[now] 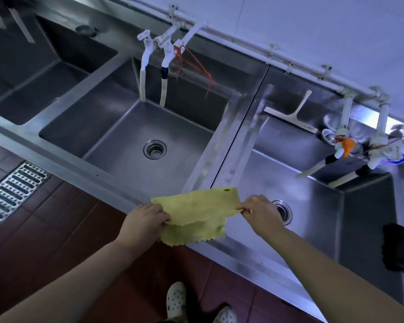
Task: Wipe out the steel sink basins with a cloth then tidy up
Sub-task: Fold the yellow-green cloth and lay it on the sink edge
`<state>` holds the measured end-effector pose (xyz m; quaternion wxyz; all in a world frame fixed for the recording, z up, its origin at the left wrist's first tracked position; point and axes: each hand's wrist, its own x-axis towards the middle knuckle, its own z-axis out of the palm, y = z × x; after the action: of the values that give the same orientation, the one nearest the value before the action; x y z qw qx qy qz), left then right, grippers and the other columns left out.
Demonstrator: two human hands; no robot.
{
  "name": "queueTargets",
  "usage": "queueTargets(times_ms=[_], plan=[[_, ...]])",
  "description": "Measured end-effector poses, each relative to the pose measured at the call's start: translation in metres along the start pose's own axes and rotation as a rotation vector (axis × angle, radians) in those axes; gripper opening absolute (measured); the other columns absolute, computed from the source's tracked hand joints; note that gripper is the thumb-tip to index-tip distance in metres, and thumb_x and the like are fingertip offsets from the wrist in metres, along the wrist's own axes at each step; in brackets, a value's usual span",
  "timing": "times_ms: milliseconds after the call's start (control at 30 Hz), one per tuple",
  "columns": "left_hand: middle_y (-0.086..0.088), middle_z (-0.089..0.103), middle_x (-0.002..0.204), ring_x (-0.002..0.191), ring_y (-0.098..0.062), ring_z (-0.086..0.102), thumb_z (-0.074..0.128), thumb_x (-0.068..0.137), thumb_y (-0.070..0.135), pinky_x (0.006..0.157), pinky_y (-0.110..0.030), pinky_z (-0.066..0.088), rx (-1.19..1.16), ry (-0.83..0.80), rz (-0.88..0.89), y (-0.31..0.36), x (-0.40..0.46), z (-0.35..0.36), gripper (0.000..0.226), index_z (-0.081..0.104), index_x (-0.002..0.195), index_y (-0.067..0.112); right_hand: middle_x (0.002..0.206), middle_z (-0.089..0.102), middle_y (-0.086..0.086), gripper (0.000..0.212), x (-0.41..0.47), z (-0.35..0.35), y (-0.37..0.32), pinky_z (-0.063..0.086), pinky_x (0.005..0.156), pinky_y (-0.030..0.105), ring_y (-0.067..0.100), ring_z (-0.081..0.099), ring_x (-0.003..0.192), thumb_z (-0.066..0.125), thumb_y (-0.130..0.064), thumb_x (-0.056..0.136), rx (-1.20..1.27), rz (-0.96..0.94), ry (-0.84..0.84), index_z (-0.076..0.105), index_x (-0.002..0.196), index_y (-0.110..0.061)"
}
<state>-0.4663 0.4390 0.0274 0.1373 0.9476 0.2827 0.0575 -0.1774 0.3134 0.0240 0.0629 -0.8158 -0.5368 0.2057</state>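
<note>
Head view looks down on a long steel sink unit with three basins in a row. Both hands hold a yellow-green cloth [197, 214] stretched between them above the near rim, over the divider between the middle basin [126, 127] and the right basin [289, 173]. The left hand [143, 221] has its grip closed on the cloth's left edge, fingers curled and pinching it. The right hand [259, 212] pinches the cloth's right end between thumb and fingertips, grip likewise closed on the fabric. The cloth is folded over, its lower scalloped edge hanging just past the near rim.

A round drain strainer [155, 149] sits in the floor of the middle basin; the right basin's drain [286, 212] is partly hidden behind the right hand. Two white taps [156, 50] with hoses hang over the far side of the middle basin, with red string [196, 66] tied beside them. A white squeegee [292, 115] lies on the far ledge of the right basin. More taps, one with an orange handle [346, 146], stand at the far right. The left basin [33, 78] lies farther off. On the red tiled floor, a metal drain grate [12, 192] runs at the left, and white perforated shoes [176, 300] show at the near edge.
</note>
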Motion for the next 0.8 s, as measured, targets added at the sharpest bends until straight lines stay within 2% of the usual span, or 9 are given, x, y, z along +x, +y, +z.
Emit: queueTargets(times_ms=[67, 100, 167, 300, 367, 467, 633, 733, 800], plan=[[0.002, 0.061, 0.061, 0.055, -0.02, 0.063, 0.082, 0.052, 0.012, 0.054, -0.023, 0.051, 0.058, -0.03, 0.054, 0.003, -0.008, 0.004, 0.018, 0.072, 0.065, 0.019, 0.105, 0.063, 0.002, 0.026, -0.008, 0.007, 0.003, 0.037, 0.086, 0.025, 0.02, 0.05, 0.106, 0.053, -0.019, 0.094, -0.036, -0.046, -0.062, 0.071, 0.112, -0.025], [0.002, 0.06, 0.061, 0.055, -0.02, 0.062, 0.074, 0.057, 0.013, 0.054, -0.022, 0.05, 0.082, -0.029, 0.086, 0.004, -0.011, 0.007, 0.01, 0.071, 0.064, 0.02, 0.107, 0.062, 0.001, 0.027, -0.01, 0.011, 0.004, 0.037, 0.088, 0.026, 0.02, 0.049, 0.107, 0.051, -0.02, 0.095, -0.071, -0.071, -0.093, 0.069, 0.115, -0.027], [0.003, 0.06, 0.062, 0.055, -0.018, 0.061, 0.061, 0.06, 0.017, 0.053, -0.021, 0.049, 0.137, -0.032, 0.116, 0.006, -0.015, 0.01, 0.01, 0.07, 0.063, 0.02, 0.114, 0.059, -0.001, 0.033, -0.013, 0.016, 0.005, 0.036, 0.091, 0.027, 0.019, 0.046, 0.11, 0.047, -0.018, 0.096, -0.153, -0.104, -0.151, 0.065, 0.121, -0.029], [0.003, 0.063, 0.072, 0.061, -0.018, 0.061, 0.077, 0.046, 0.011, 0.057, -0.024, 0.051, 0.145, -0.064, 0.091, 0.006, -0.025, 0.021, 0.031, 0.071, 0.075, 0.02, 0.126, 0.052, -0.003, 0.054, -0.008, 0.017, 0.006, 0.032, 0.095, 0.026, 0.019, 0.041, 0.118, 0.044, -0.001, 0.084, -0.172, -0.092, -0.218, 0.058, 0.129, -0.026], [0.005, 0.065, 0.081, 0.07, -0.017, 0.064, 0.062, 0.057, 0.012, 0.065, -0.023, 0.053, 0.124, -0.043, 0.067, 0.006, -0.032, 0.023, 0.03, 0.072, 0.084, 0.022, 0.124, 0.056, -0.003, 0.049, -0.001, 0.014, -0.001, 0.033, 0.095, 0.025, 0.018, 0.042, 0.117, 0.045, 0.0, 0.082, -0.108, -0.075, -0.139, 0.064, 0.121, -0.022], [0.007, 0.066, 0.089, 0.078, -0.015, 0.066, 0.034, 0.064, 0.014, 0.072, -0.024, 0.053, 0.089, -0.014, -0.022, 0.014, -0.041, 0.024, 0.048, 0.073, 0.089, 0.025, 0.113, 0.062, 0.002, 0.037, 0.02, 0.011, -0.019, 0.037, 0.09, 0.031, 0.024, 0.047, 0.109, 0.046, -0.004, 0.087, -0.079, -0.167, 0.006, 0.069, 0.112, -0.018], [0.005, 0.068, 0.09, 0.081, -0.016, 0.066, 0.031, 0.066, 0.013, 0.074, -0.026, 0.054, 0.046, 0.033, -0.155, 0.041, -0.047, 0.025, 0.05, 0.074, 0.088, 0.024, 0.115, 0.059, 0.001, 0.031, 0.058, 0.017, -0.06, 0.035, 0.089, 0.032, 0.023, 0.045, 0.109, 0.041, -0.017, 0.097, -0.136, -0.384, -0.013, 0.063, 0.119, -0.02], [0.008, 0.066, 0.089, 0.081, -0.012, 0.063, 0.033, 0.065, 0.014, 0.071, -0.022, 0.05, 0.05, 0.07, -0.224, 0.054, -0.05, 0.029, 0.049, 0.074, 0.088, 0.027, 0.119, 0.058, 0.0, 0.03, 0.07, 0.026, -0.078, 0.033, 0.09, 0.034, 0.023, 0.044, 0.112, 0.041, -0.021, 0.098, -0.195, -0.393, -0.098, 0.06, 0.121, -0.023], [0.009, 0.065, 0.087, 0.08, -0.01, 0.057, 0.033, 0.062, 0.015, 0.071, -0.019, 0.043, 0.04, 0.104, -0.282, 0.062, -0.054, 0.033, 0.049, 0.073, 0.088, 0.027, 0.116, 0.058, -0.001, 0.023, 0.072, 0.027, -0.081, 0.033, 0.089, 0.036, 0.023, 0.044, 0.11, 0.047, -0.025, 0.095, -0.185, -0.359, -0.13, 0.062, 0.113, -0.024]])
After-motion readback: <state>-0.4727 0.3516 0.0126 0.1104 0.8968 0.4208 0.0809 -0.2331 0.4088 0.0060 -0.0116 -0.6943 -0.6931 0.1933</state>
